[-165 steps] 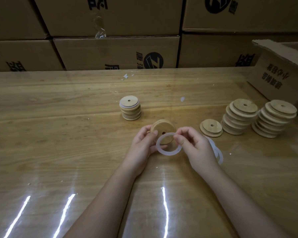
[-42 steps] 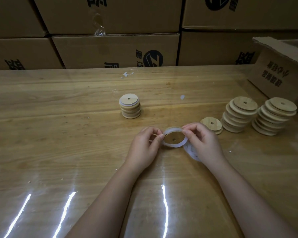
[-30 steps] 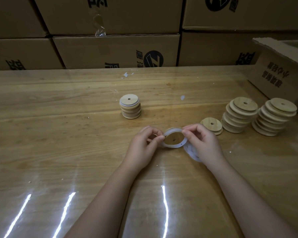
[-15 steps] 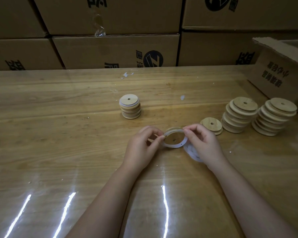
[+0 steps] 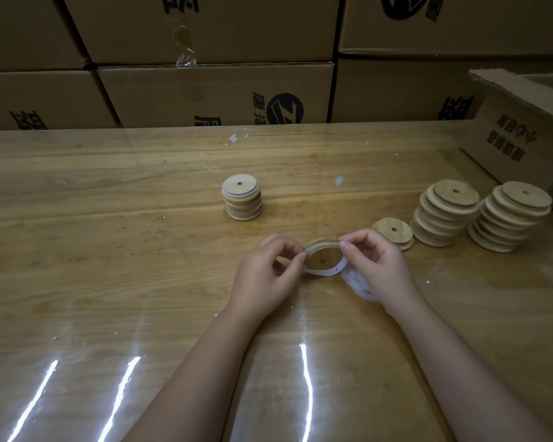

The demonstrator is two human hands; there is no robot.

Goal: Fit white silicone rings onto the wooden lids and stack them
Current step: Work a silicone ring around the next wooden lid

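A round wooden lid (image 5: 323, 258) with a small centre hole is held just above the table (image 5: 109, 250), its face tilted toward me. A white silicone ring (image 5: 321, 272) lies around its rim, loose along the lower edge. My left hand (image 5: 265, 274) pinches the lid and ring at the left side. My right hand (image 5: 377, 264) pinches them at the upper right. Several spare white rings (image 5: 359, 287) lie under my right hand. A short stack of ringed lids (image 5: 242, 199) stands behind the hands.
Two tall stacks of bare wooden lids (image 5: 444, 212) (image 5: 511, 215) and a low pile of lids (image 5: 393, 232) stand at the right. An open cardboard box (image 5: 521, 138) sits at the far right. Stacked cartons (image 5: 217, 90) wall off the table's back.
Over the last seconds the ring has gone from held in front of the lid to lying around its rim. In the last half second both hands have barely shifted.
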